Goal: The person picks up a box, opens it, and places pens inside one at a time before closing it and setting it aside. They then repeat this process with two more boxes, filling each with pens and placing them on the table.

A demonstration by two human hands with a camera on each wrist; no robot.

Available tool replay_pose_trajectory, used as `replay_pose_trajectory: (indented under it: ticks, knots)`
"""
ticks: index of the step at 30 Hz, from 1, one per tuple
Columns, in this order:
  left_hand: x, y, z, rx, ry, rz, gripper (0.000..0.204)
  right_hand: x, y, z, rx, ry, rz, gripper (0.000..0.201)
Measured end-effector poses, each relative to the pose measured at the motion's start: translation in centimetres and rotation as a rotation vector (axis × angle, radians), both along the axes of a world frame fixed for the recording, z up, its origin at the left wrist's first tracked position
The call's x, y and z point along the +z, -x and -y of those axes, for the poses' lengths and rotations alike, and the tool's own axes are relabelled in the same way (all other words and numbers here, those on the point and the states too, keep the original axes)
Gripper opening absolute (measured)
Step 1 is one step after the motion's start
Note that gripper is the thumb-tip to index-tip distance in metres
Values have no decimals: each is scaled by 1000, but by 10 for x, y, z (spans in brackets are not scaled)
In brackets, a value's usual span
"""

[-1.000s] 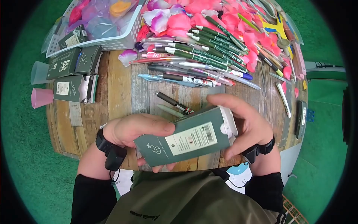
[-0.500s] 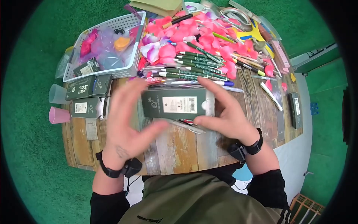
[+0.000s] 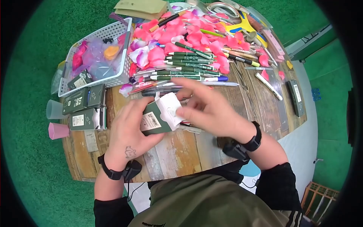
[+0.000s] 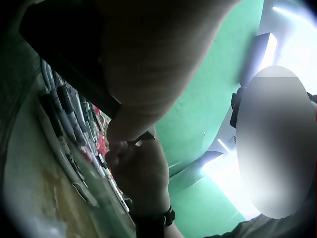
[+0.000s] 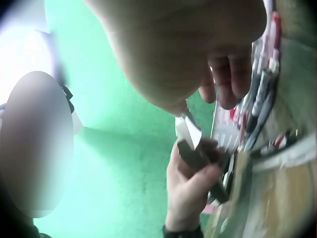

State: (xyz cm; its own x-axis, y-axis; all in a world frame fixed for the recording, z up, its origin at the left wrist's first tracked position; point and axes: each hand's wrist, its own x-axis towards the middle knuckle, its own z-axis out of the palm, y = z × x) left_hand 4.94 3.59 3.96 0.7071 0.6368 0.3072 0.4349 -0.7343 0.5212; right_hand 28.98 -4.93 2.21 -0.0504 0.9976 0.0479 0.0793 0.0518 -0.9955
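A dark green cardboard box (image 3: 152, 120) with a white barcode label is in my left hand (image 3: 130, 128), the thumb along its near side and the fingers over its far side. Its white end flap (image 3: 170, 108) stands out toward the right. My right hand (image 3: 213, 111) is at that end, its thumb on the flap and its index finger stretched out above the box. In the right wrist view the flap (image 5: 188, 131) reaches up to the right thumb, and the other fingers hang below the palm. Several pens lie partly hidden beneath and behind the box.
Dark green pens (image 3: 193, 64) lie in a pile beyond the hands, among pink petals (image 3: 157, 56). At the left stand a white basket (image 3: 126, 72), more green boxes (image 3: 85, 118), a pink cup (image 3: 58, 131) and a clear cup (image 3: 56, 109). A white marker (image 3: 269, 87) lies at the right.
The box has moved left and turned its flap end toward me. The left hand let go, swung round and regripped it; the right hand shifted to the end flap, which now stands open.
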Motion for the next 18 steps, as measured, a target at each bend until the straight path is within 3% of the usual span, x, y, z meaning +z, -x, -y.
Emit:
replay_pose_trajectory:
  ticks: [2, 4, 7, 14, 16, 17, 18]
  knots:
    - [-4, 4, -7, 30, -31, -80, 74, 1, -18, -18, -191, -110, 458, 41]
    - [-10, 7, -11, 50, -47, -120, 75, -8, -37, -28, -310, -275, 919, 33]
    - [-20, 12, -14, 78, -61, -136, 72, -24, -47, -30, -329, -316, 1063, 28]
    - [-27, 29, -16, 103, -52, -198, 75, -27, -51, -30, -363, -355, 1044, 24]
    - [-25, 29, -16, 127, -17, -213, 75, -24, -53, -19, -380, 62, 392, 27]
    - [-27, 29, -15, 150, 6, -212, 75, -17, -55, -12, -294, 80, 252, 28]
    - [-28, 29, -15, 170, 28, -211, 74, -15, -56, -9, -184, 45, 259, 27]
